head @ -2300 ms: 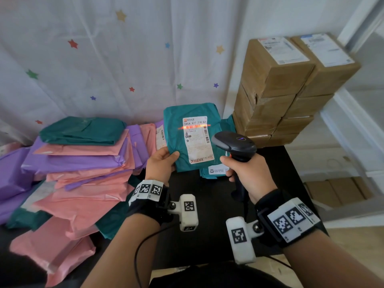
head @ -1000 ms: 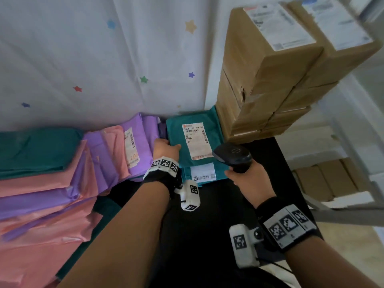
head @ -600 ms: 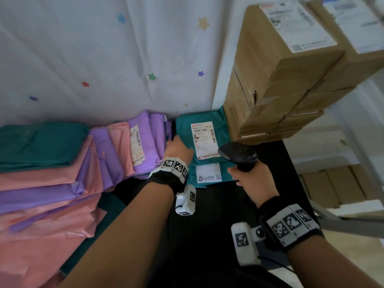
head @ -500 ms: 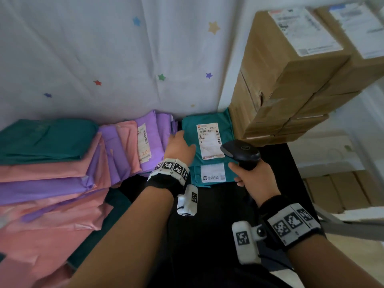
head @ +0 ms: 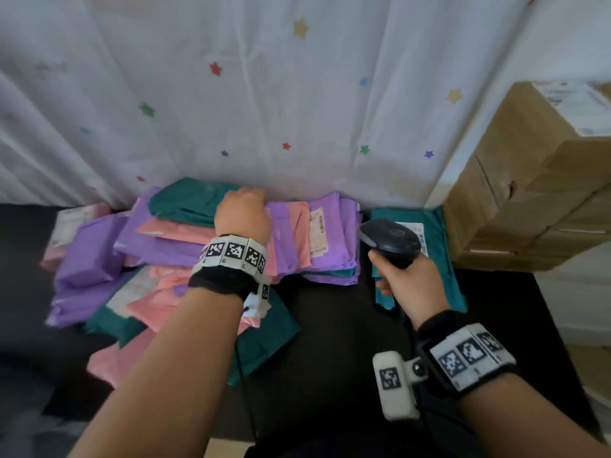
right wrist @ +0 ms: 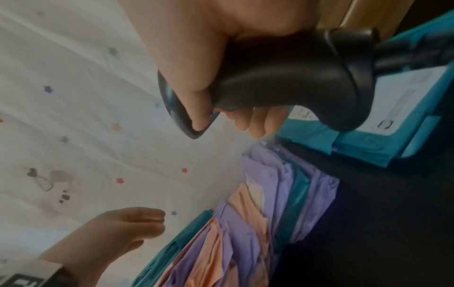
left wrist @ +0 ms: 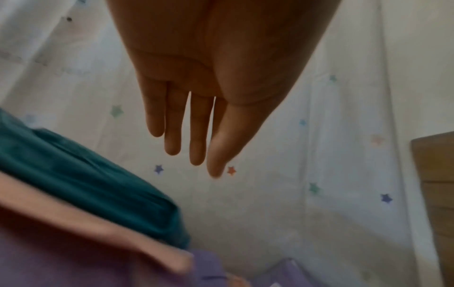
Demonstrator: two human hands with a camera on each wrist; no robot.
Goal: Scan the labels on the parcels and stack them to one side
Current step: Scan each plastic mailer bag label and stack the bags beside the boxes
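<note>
A heap of pink, purple and teal mailer parcels [head: 172,259] covers the left of the black table [head: 340,342]. My left hand [head: 246,198] hovers over the heap's back edge beside a teal parcel [head: 188,201]. Its fingers [left wrist: 196,151] are straight and hold nothing. My right hand [head: 406,276] grips a black barcode scanner [head: 390,241] by the handle [right wrist: 282,77]. Behind the scanner lies a small stack of teal parcels [head: 439,259] with a white label [right wrist: 405,101] facing up, partly hidden in the head view.
Stacked cardboard boxes [head: 535,193] stand at the back right, close to the teal stack. A white curtain with coloured stars [head: 264,94] hangs right behind the table. A purple parcel with a label [head: 319,233] lies between heap and teal stack.
My left hand has let go of the labelled teal parcel on the right stack and moved left over the heap. The scanner has stayed in my right hand, lowered.
</note>
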